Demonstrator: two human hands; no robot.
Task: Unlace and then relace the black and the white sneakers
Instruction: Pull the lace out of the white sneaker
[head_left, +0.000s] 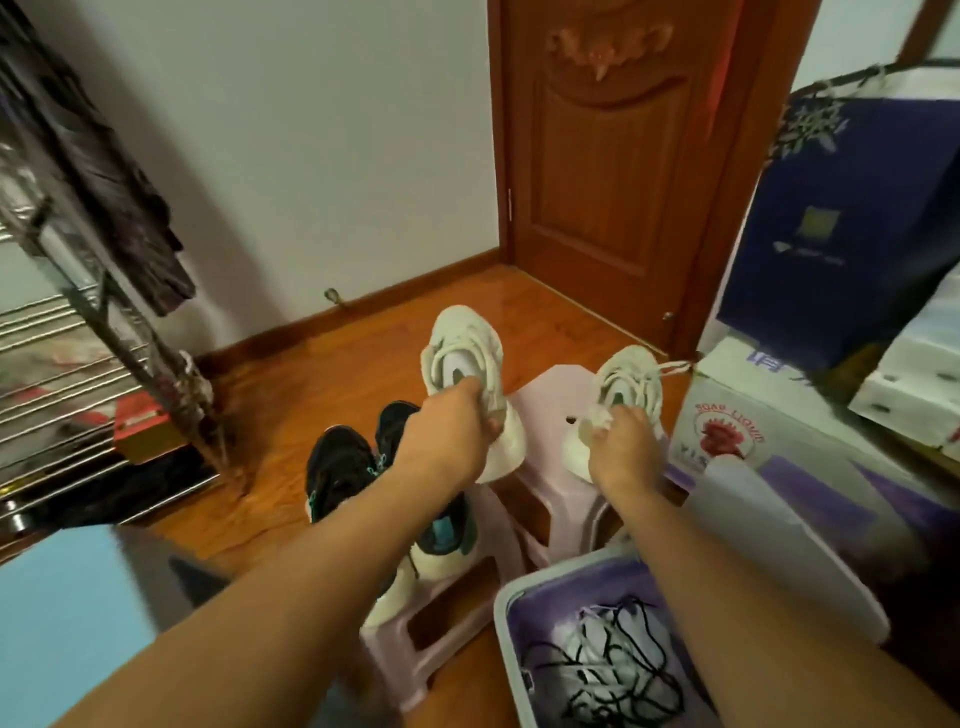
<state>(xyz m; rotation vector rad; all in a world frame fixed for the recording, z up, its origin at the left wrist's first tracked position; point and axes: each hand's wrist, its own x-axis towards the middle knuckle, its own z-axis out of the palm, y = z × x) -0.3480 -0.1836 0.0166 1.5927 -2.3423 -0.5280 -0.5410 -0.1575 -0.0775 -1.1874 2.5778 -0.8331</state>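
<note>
My left hand (451, 422) grips one white sneaker (462, 348) by its heel collar and holds it up over the floor, toe pointing away. My right hand (623, 441) grips the heel of the second white sneaker (626, 382), which sits on a pink plastic stool (550, 395); a lace end sticks out at its toe. Two black sneakers (340, 465) lie on the wooden floor to the left, partly hidden by my left forearm. A purple-lined bin (524, 613) near me holds loose black and white laces (613, 660).
A second pink stool (415, 639) stands under my left arm. Cardboard boxes (753, 447) and a dark blue bag (831, 234) crowd the right side. A metal rack (67, 374) stands at the left. A wooden door (608, 171) is ahead.
</note>
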